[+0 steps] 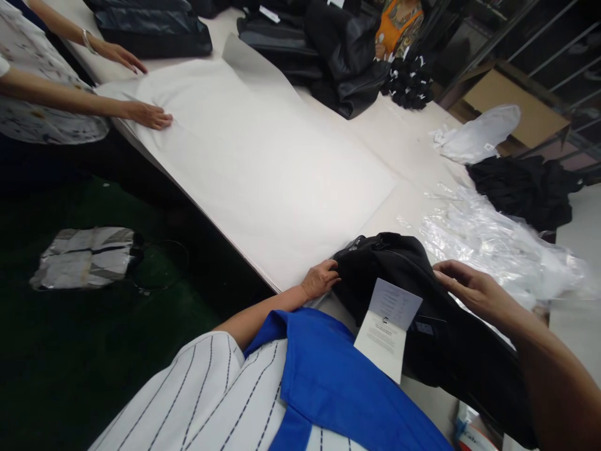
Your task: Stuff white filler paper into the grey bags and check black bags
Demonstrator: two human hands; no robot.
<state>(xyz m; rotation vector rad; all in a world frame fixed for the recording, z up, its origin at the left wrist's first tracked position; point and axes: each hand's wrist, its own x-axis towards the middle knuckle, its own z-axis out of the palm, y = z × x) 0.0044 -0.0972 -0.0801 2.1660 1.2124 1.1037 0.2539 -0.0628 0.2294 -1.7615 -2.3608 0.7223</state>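
Note:
A black garment (394, 263) lies bunched along the table's near edge, stretching down to the lower right. My left hand (322, 279) has its fingers closed on the garment's left end. On its far side, my right hand (469, 291) pinches the cloth between thumb and fingers. An unfolded paper tag (387, 329) with small print hangs on the front of the garment. Beside it is a small dark tag (428, 327). A large white sheet (263, 169) covers the table to the left and reaches close to my left hand.
Across the sheet, a co-worker's hands (148, 114) rest flat on it. Black garments (328, 50) are piled at the back. Clear plastic bags (498, 238) and black cloth (526, 185) lie to the right. A wrapped bundle (87, 257) sits on the green floor.

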